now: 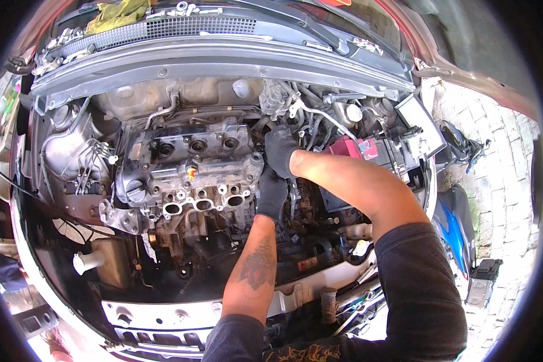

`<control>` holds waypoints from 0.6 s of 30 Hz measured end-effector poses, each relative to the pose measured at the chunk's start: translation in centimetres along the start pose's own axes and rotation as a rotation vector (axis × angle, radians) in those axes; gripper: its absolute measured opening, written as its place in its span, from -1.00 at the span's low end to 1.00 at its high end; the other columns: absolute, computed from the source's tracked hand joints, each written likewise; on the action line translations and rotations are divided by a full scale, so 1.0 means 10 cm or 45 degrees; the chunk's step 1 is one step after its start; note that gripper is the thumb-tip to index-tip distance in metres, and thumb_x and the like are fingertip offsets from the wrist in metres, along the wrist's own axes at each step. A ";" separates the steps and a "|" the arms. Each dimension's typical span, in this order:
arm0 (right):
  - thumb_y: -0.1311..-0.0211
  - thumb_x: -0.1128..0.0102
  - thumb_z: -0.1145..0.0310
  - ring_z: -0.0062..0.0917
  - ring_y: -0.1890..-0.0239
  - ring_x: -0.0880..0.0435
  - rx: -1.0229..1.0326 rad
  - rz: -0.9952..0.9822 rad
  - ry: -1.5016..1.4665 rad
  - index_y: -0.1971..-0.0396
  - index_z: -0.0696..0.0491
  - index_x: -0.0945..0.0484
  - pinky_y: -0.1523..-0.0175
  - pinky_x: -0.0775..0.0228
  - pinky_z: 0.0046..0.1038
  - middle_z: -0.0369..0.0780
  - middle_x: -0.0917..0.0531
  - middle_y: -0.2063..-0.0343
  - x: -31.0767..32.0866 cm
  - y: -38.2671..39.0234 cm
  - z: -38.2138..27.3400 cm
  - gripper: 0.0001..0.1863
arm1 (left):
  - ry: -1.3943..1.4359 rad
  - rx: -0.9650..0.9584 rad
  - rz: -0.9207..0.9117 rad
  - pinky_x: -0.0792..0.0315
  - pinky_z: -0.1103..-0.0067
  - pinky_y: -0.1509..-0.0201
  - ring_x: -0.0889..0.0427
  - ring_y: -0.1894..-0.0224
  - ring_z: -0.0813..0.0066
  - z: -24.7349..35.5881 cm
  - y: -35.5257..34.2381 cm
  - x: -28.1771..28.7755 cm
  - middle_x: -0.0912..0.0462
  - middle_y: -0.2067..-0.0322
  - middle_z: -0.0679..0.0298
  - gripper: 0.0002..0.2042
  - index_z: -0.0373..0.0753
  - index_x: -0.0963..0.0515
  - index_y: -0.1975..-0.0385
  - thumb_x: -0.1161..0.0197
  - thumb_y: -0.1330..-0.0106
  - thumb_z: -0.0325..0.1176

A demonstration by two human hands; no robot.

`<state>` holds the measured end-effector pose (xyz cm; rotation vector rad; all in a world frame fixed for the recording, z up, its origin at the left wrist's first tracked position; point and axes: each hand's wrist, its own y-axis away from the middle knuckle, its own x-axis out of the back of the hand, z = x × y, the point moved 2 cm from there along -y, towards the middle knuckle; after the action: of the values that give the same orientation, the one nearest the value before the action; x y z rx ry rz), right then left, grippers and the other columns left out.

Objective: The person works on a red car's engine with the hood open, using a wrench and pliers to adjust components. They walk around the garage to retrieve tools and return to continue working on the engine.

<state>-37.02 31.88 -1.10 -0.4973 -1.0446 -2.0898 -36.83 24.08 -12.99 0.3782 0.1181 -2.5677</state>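
Both gloved hands are in tight here, right at the engine's end! The right hand (280, 148) is up top, the left hand (273, 196) at its six o'clock, the two overlapping. Fingers? Tucked among the parts and hidden; I cannot tell whether they're clenched, released or grasping something. The engine (187, 163) sits at their nine o'clock, its black cover running away from the wrists.

Now, the danger spots. Three oval ports (203, 205), at the left hand's nine o'clock, look uncovered: a dropped bolt or stray grit could roll in. Same worry for the round wells (198, 145) up on the cover. At the right hand's two o'clock, a pale metal pipe (326, 119) crosses the gap; a sudden slip could knock knuckles against it. The right forearm passes just beside the battery's red cover (350, 148), so a careless swing might catch it. And away at eleven o'clock, loose tools (72, 51) lie along the cowl; a jolt could send one sliding into the bay.
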 end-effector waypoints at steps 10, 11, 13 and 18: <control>-0.09 -0.22 0.21 -0.17 0.05 -0.65 -0.213 0.058 0.080 0.10 0.12 -0.71 0.01 -0.42 -0.13 -0.05 -0.69 0.16 -0.21 -0.21 -0.14 -0.59 | 0.013 0.057 -0.135 -0.43 0.49 -0.19 -0.63 -0.08 0.34 0.00 -0.02 0.04 -0.71 -0.02 0.08 -0.64 -0.37 -0.56 -0.09 -0.14 -0.28 -0.57; -0.09 -0.20 0.22 -0.16 0.05 -0.65 -0.270 0.018 0.059 0.10 0.14 -0.70 0.00 -0.42 -0.12 -0.03 -0.69 0.15 -0.21 -0.26 -0.16 -0.59 | 0.007 0.013 -0.109 -0.43 0.49 -0.19 -0.63 -0.08 0.34 -0.01 -0.03 0.02 -0.71 -0.02 0.08 -0.64 -0.37 -0.56 -0.09 -0.15 -0.29 -0.56; -0.09 -0.19 0.24 -0.16 0.06 -0.67 -0.366 0.008 0.016 0.12 0.14 -0.70 0.00 -0.44 -0.12 -0.01 -0.69 0.16 -0.32 -0.31 -0.20 -0.60 | -0.020 -0.049 -0.069 -0.43 0.48 -0.19 -0.63 -0.09 0.34 0.02 0.03 -0.03 -0.71 -0.02 0.07 -0.64 -0.36 -0.56 -0.11 -0.16 -0.30 -0.54; 0.03 -0.27 0.33 -0.20 0.14 -0.74 -0.372 -0.032 -0.168 0.28 0.14 -0.75 0.09 -0.53 -0.23 -0.02 -0.74 0.27 -0.50 -0.41 -0.09 -0.70 | 0.085 0.029 -0.057 -0.44 0.49 -0.18 -0.63 -0.07 0.40 0.03 0.01 -0.10 -0.71 -0.01 0.11 -0.66 -0.36 -0.57 -0.08 -0.17 -0.30 -0.53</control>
<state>-36.84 35.01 -6.86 -0.7785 -0.8230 -2.2700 -36.05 24.48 -12.43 0.4748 0.1226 -2.6032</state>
